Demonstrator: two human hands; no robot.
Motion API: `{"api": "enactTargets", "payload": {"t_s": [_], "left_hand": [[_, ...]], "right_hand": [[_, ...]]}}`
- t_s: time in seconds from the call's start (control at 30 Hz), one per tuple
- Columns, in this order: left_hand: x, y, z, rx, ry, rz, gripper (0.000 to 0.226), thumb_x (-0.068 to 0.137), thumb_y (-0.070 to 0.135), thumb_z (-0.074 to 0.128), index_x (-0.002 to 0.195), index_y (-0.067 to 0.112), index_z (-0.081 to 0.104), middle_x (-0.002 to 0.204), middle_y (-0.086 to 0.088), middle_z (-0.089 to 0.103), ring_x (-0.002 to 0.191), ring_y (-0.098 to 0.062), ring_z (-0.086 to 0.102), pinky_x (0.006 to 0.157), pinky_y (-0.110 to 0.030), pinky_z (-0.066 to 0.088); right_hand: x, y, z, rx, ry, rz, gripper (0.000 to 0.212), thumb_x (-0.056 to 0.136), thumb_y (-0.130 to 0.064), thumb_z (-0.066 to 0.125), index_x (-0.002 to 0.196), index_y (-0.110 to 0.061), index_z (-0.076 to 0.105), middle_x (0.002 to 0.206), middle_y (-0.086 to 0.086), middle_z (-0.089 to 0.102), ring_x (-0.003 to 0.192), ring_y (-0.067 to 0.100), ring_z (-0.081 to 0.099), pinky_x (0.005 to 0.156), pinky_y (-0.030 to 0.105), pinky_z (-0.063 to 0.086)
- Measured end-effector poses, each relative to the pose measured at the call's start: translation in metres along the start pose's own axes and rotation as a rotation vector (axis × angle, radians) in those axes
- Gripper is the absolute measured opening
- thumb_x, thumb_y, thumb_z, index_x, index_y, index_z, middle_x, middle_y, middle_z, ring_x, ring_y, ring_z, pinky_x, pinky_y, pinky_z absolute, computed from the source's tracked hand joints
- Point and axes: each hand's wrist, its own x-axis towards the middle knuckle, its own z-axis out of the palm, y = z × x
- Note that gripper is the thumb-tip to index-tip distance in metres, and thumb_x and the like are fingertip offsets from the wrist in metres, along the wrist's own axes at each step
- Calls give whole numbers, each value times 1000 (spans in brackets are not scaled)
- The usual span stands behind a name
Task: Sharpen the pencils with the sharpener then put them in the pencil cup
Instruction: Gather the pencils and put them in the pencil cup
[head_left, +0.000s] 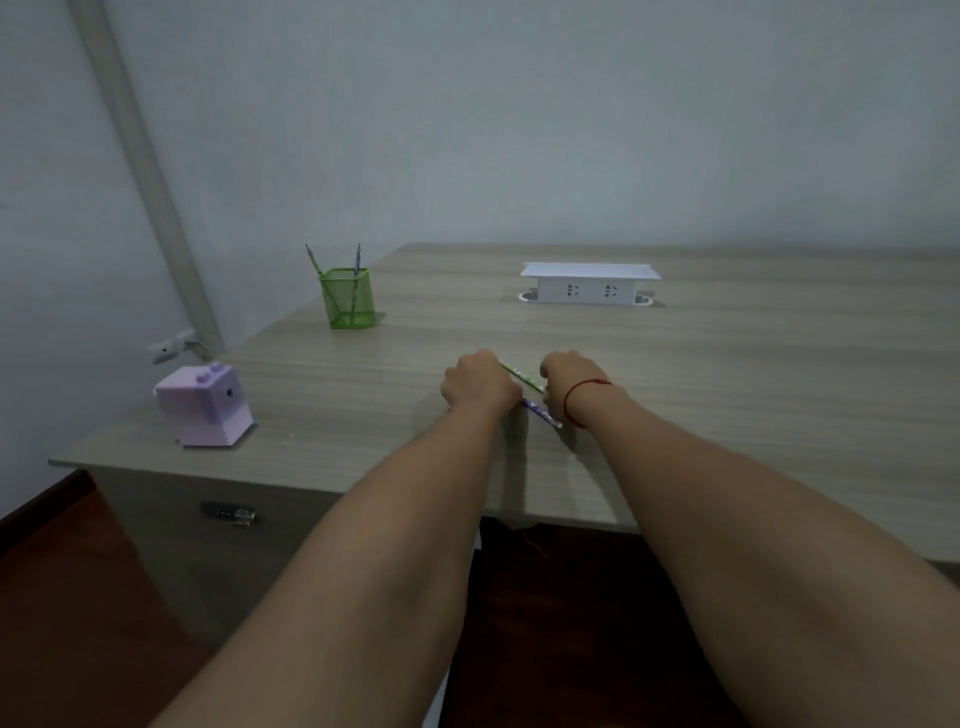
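Both hands are down at the middle of the wooden table (727, 395). A green pencil (522, 376) runs between them. Its far end goes into the curled fingers of my left hand (478, 384). Its near end disappears under my right hand (569, 376), whose fingers curl downward and are hidden. A purple pencil (543, 413) lies flat on the table just below, beside my right wrist. The lilac block-shaped sharpener (205, 408) stands near the table's left front corner. The green mesh pencil cup (347, 299) stands at the back left with two pencils upright in it.
A white socket box (589, 285) is raised from the table top at the back centre. A grey wall runs behind the table, with a pipe slanting down it on the left. The table's front edge crosses just under my forearms.
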Motion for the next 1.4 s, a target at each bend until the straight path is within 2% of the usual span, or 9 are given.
{"api": "enactTargets", "payload": {"t_s": [0.13, 0.37, 0.53, 0.67, 0.77, 0.9, 1.03, 1.2, 1.4], "left_hand": [[6, 1, -4, -1, -2, -47, 37, 81, 19, 67, 116, 12, 58, 125, -9, 58, 115, -28, 58, 87, -34, 50], [11, 7, -4, 104, -17, 42, 35, 85, 12, 62, 120, 9, 57, 128, -11, 57, 118, -29, 56, 87, -38, 51], [29, -14, -37, -67, 108, 65, 25, 93, 6, 48, 116, 0, 57, 123, -19, 58, 114, -34, 57, 89, -38, 49], [63, -32, -94, -215, 283, 57, 22, 91, 3, 46, 111, -1, 56, 119, -21, 57, 109, -37, 58, 84, -38, 48], [94, -49, -139, -349, 413, 54, 25, 89, 5, 48, 113, 2, 54, 121, -19, 55, 108, -35, 57, 85, -36, 46], [151, -75, -180, -440, 550, 57, 23, 86, 12, 54, 108, 6, 55, 114, -14, 58, 98, -33, 61, 75, -34, 46], [210, -103, -180, -416, 625, 54, 21, 83, 16, 57, 104, 10, 57, 103, -9, 64, 90, -30, 63, 70, -31, 45], [269, -135, -142, -468, 623, 62, 20, 82, 13, 58, 101, 8, 60, 100, -12, 67, 88, -29, 65, 76, -38, 55], [309, -152, -108, -397, 572, 38, 17, 81, 10, 62, 97, 7, 66, 93, -11, 68, 82, -27, 65, 66, -30, 48]], "right_hand": [[2, -1, -5, -52, 87, -2, 31, 88, 8, 49, 117, 2, 59, 124, 22, 58, 115, 36, 58, 94, 38, 47], [-3, -6, -13, 50, 46, 113, 31, 87, 4, 55, 118, 0, 59, 125, 19, 58, 115, 34, 58, 90, 35, 49], [8, -26, -33, 228, 62, 154, 30, 85, -6, 60, 114, 0, 59, 119, 18, 60, 109, 32, 61, 73, 29, 46], [35, -72, -62, 426, 106, 95, 6, 84, -10, 58, 84, -5, 54, 109, 16, 61, 89, 32, 62, 63, 28, 50], [66, -115, -79, 622, 165, 35, 13, 82, -15, 59, 91, -9, 52, 113, 17, 63, 97, 34, 66, 77, 38, 57], [115, -170, -97, 771, 286, -88, 32, 87, -19, 59, 117, -10, 52, 120, 11, 58, 106, 31, 60, 80, 32, 48], [176, -215, -91, 886, 333, -132, 26, 90, -23, 54, 111, -8, 57, 115, 10, 63, 101, 29, 64, 83, 35, 52], [240, -244, -55, 842, 324, -139, 22, 88, -16, 59, 106, -5, 66, 111, 13, 68, 99, 29, 66, 85, 35, 55], [279, -250, -20, 840, 376, -151, 19, 87, -17, 60, 102, -10, 70, 104, 9, 71, 95, 26, 68, 84, 36, 57]]}}
